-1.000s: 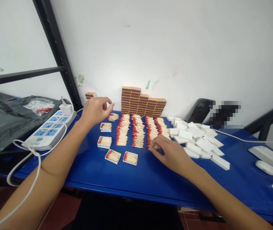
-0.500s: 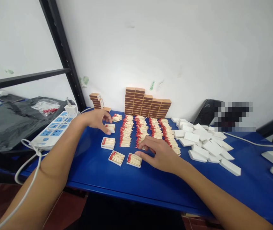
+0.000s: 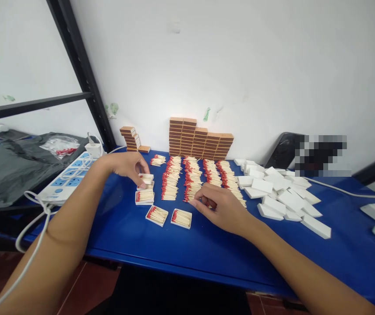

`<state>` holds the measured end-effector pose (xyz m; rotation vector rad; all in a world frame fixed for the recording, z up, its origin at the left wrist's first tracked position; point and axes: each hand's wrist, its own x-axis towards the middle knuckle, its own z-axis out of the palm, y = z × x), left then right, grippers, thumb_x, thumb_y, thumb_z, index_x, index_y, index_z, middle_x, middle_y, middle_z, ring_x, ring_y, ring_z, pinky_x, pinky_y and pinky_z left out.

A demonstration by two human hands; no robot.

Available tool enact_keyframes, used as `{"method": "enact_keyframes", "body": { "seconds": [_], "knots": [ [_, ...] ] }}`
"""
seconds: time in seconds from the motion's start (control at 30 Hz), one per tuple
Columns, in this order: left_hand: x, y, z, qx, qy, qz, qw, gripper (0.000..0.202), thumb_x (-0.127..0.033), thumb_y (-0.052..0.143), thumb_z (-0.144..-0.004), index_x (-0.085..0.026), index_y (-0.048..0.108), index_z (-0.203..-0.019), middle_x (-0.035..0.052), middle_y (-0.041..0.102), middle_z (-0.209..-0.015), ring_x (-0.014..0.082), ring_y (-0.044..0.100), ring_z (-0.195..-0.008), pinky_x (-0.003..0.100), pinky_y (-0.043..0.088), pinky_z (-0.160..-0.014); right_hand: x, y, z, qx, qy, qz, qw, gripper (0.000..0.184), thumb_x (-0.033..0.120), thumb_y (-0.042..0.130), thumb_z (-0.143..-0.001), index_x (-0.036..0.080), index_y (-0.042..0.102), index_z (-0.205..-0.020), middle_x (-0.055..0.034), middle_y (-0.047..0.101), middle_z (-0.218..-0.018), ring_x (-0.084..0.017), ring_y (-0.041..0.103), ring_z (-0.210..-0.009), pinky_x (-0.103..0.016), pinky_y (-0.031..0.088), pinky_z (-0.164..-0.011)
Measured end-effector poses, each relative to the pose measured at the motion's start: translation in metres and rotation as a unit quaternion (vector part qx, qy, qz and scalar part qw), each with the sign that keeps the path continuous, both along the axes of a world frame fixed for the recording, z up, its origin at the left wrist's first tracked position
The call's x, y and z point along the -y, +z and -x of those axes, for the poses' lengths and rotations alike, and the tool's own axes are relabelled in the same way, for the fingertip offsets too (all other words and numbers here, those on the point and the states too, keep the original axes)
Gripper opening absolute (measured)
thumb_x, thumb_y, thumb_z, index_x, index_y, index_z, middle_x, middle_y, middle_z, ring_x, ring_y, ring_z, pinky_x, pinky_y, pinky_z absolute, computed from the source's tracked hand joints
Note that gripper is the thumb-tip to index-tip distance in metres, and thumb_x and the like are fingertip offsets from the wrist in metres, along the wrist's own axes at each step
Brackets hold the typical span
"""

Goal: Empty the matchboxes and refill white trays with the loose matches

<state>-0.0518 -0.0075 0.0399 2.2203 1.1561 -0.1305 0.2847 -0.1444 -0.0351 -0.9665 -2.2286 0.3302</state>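
My left hand (image 3: pixel 131 168) grips a small white matchbox tray (image 3: pixel 146 177) with a few matches in it, at the upper end of a column of trays. Just below it lies a filled tray pair (image 3: pixel 144 197). Nearer the front edge are two more trays of red-tipped matches, a tilted one (image 3: pixel 157 215) and a straighter one (image 3: pixel 181 218). My right hand (image 3: pixel 220 204) is closed, thumb and index fingertips together, at the near end of a long row of loose matches (image 3: pixel 192 175). Whatever is between those fingertips is hidden.
Brown matchboxes (image 3: pixel 199 138) are stacked against the wall, with a smaller stack (image 3: pixel 130 139) to the left. White empty-looking trays (image 3: pixel 277 192) lie heaped at right. A power strip (image 3: pixel 69 177) and its white cable border the left side. A dark phone-like object (image 3: pixel 281 153) leans behind the heap.
My left hand has moved slightly down and now lifts or shifts a tray toward the pair below. My right hand has drawn away from the front tray, its fingertips coming together.
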Motion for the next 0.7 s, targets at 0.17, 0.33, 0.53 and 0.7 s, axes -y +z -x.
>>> {"method": "enact_keyframes", "body": {
  "seconds": [0.17,0.33,0.53,0.7],
  "knots": [
    [-0.009,-0.005,-0.002,0.004,0.035,-0.148,0.988,0.044,-0.052,0.085,-0.069,-0.025,0.086,-0.104,0.0027,0.081,-0.088,0.0232,0.070,-0.083,0.027,0.048,-0.069,-0.002,0.000,-0.001,0.008,-0.004,-0.005,1.000,0.017,0.031,0.062,-0.106,0.021,0.067,-0.092,0.0002,0.062,-0.080,-0.011,0.053,-0.064,-0.027,0.043,-0.062],
    [-0.022,-0.020,-0.008,-0.006,0.000,-0.188,0.982,0.040,-0.048,0.081,-0.071,-0.025,0.087,-0.103,0.0034,0.080,-0.089,0.0224,0.068,-0.079,0.028,0.046,-0.069,-0.003,0.001,0.000,0.006,-0.007,-0.016,1.000,0.017,0.030,0.062,-0.106,0.021,0.066,-0.092,0.0002,0.062,-0.081,-0.011,0.054,-0.064,-0.027,0.043,-0.062],
    [-0.025,-0.028,-0.008,-0.002,0.020,-0.208,0.978,0.050,-0.046,0.081,-0.072,-0.022,0.082,-0.115,0.0059,0.080,-0.104,0.0235,0.071,-0.093,0.028,0.052,-0.076,-0.002,0.002,-0.003,-0.005,-0.002,-0.041,0.999,0.015,0.025,0.061,-0.105,0.021,0.065,-0.091,-0.0005,0.063,-0.083,-0.012,0.056,-0.067,-0.027,0.043,-0.062],
    [-0.022,-0.026,-0.010,-0.017,0.034,-0.192,0.981,0.045,-0.041,0.079,-0.072,-0.021,0.081,-0.112,0.0054,0.081,-0.107,0.0232,0.073,-0.098,0.027,0.055,-0.081,-0.003,0.001,-0.004,-0.007,0.001,-0.052,0.999,0.013,0.022,0.062,-0.104,0.021,0.064,-0.091,-0.0004,0.063,-0.082,-0.012,0.057,-0.070,-0.027,0.043,-0.063]
  ]
}}
